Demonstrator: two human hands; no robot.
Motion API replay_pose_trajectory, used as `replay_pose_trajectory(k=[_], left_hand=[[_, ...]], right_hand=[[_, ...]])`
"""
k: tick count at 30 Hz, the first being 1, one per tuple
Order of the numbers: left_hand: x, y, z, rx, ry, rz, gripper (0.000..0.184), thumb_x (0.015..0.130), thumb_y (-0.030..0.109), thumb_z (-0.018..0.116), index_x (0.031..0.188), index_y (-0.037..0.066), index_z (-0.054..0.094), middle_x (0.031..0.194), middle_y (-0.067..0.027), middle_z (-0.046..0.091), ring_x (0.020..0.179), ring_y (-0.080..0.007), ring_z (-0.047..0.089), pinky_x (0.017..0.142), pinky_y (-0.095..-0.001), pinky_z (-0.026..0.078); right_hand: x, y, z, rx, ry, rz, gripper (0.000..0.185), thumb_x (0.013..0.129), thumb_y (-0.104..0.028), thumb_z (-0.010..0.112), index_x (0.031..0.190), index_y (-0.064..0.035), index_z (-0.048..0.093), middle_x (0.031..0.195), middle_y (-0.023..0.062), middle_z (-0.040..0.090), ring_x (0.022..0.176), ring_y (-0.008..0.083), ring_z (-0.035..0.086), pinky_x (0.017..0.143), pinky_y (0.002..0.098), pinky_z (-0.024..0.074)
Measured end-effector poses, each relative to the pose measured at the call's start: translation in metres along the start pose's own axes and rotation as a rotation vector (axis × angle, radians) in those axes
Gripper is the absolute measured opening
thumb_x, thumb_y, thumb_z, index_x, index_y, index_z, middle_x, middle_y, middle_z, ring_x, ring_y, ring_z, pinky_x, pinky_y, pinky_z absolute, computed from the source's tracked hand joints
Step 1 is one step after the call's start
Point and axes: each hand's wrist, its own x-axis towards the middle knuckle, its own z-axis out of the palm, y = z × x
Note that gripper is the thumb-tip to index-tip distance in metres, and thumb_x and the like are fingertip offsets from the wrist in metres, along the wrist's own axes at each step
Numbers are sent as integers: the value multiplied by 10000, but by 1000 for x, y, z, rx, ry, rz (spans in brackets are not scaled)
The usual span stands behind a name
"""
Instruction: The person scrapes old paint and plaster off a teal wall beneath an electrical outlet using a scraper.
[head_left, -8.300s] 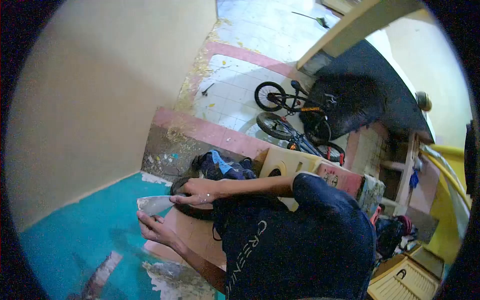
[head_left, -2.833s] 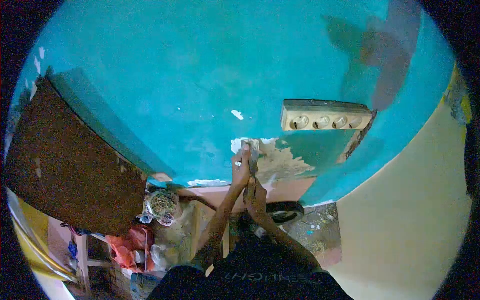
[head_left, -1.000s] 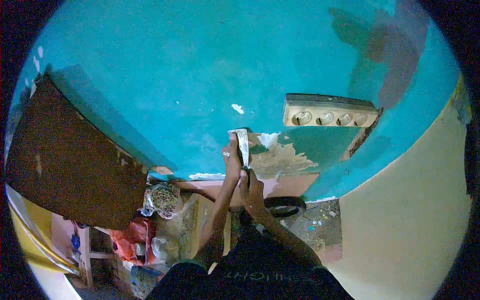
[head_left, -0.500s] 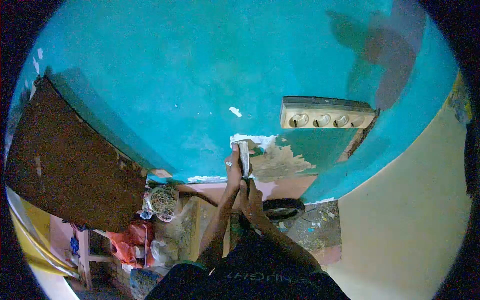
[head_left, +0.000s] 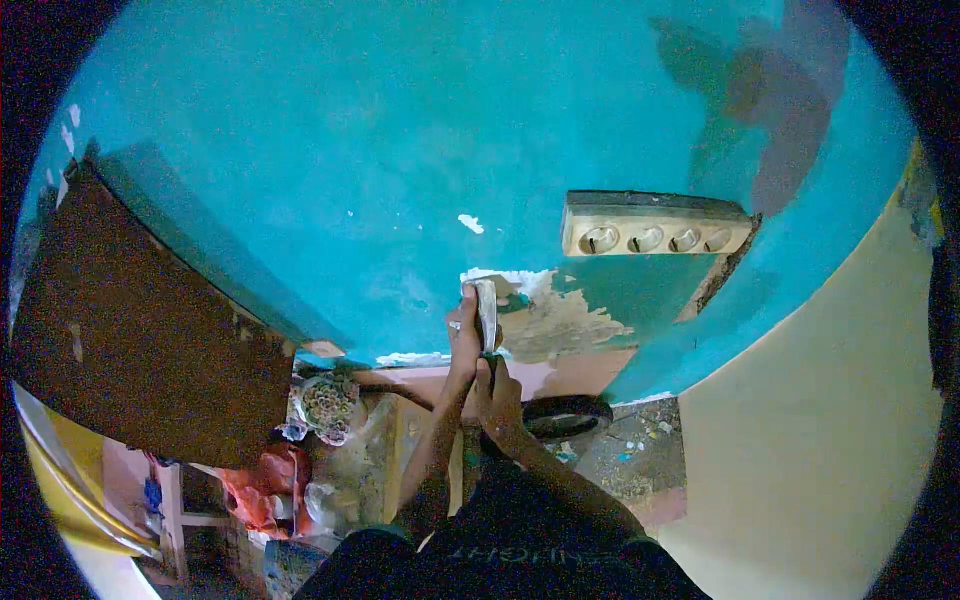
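A scraper (head_left: pixel 487 315) with a pale, flat blade is held upright against the turquoise wall (head_left: pixel 400 180). My left hand (head_left: pixel 464 340) is closed around the blade's left side, its thumb along the face. Just below, my right hand (head_left: pixel 497 395) is wrapped around the dark handle, which is mostly hidden. The blade's upper end meets the left edge of a bare, peeled patch (head_left: pixel 565 320) rimmed with white. A smaller white chip mark (head_left: pixel 470 224) shows higher on the wall.
A power strip (head_left: pixel 655 232) with several sockets is fixed to the wall on the right. A brown board (head_left: pixel 150 330) leans at the left. Below are a red plastic bag (head_left: pixel 270 490), a black tyre-like ring (head_left: pixel 568 416) and paint flakes on the floor (head_left: pixel 640 450).
The view has shifted very slightly. Both hands keep the same grip on the scraper, and the peeled patch looks the same.
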Motion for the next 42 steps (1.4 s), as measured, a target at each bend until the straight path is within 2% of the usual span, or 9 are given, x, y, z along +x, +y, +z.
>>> replay_pose_trajectory(k=[6, 8, 12, 14, 17, 22, 24, 30, 42], left_hand=[[1, -17, -6, 46, 24, 69, 551, 877, 511, 405, 785, 18, 634, 471, -5, 454, 374, -88, 424, 355, -242, 310], [8, -22, -10, -30, 6, 96, 501, 850, 528, 449, 828, 48, 590, 549, -28, 541, 363, -98, 448, 313, -224, 330], [1, -5, -1, -60, 2, 25, 524, 844, 542, 449, 783, 40, 587, 514, -25, 524, 347, -98, 441, 301, -227, 318], [-1, -10, -1, -6, 31, 32, 545, 864, 529, 418, 783, 26, 611, 500, -19, 502, 363, -93, 429, 331, -233, 307], [7, -15, -2, 46, 55, 69, 575, 884, 518, 382, 782, 12, 636, 483, -11, 472, 375, -92, 413, 358, -239, 290], [8, 28, 5, 22, 45, 60, 613, 884, 543, 350, 788, 7, 632, 482, -7, 472, 412, -91, 431, 390, -242, 308], [7, 23, 1, -7, -6, 24, 611, 886, 543, 343, 784, 12, 629, 487, -1, 476, 433, -83, 440, 404, -237, 316], [17, -32, -17, 61, 102, 86, 514, 888, 497, 398, 792, 50, 633, 531, 5, 496, 432, -73, 418, 393, -229, 301], [1, 31, 12, 45, 171, 85, 559, 881, 520, 389, 722, 32, 610, 493, 6, 472, 407, -78, 415, 380, -235, 313]], right_hand=[[-5, 42, 13, -182, 89, -118, 271, 919, -268, 421, 905, 0, 461, 618, 193, 535, 559, 383, 543, 481, 428, 403], [1, 18, 6, -10, -19, 64, 281, 917, -270, 422, 912, 8, 462, 622, 198, 535, 562, 395, 538, 481, 431, 402], [0, 18, 8, -45, -19, 72, 288, 915, -275, 422, 935, 9, 468, 622, 193, 542, 564, 389, 541, 493, 439, 406], [-1, 34, 15, -155, 166, -159, 285, 915, -273, 423, 946, 7, 470, 631, 205, 541, 585, 402, 540, 512, 450, 404], [-1, 39, 17, -106, 90, 19, 286, 915, -278, 424, 939, 3, 476, 643, 209, 546, 597, 401, 540, 526, 459, 405], [12, 14, 17, -186, 97, -173, 304, 918, -298, 417, 924, 0, 474, 632, 188, 550, 590, 380, 553, 514, 424, 416], [16, 13, 15, -60, 1, 10, 301, 920, -299, 414, 909, -4, 470, 608, 175, 538, 571, 364, 556, 502, 404, 416], [3, 9, 10, 15, 43, -43, 289, 924, -297, 407, 901, -14, 464, 601, 166, 530, 531, 340, 548, 481, 408, 401], [19, 5, 17, -70, 106, -131, 313, 921, -307, 406, 904, 0, 464, 599, 187, 526, 524, 342, 546, 475, 409, 395]])
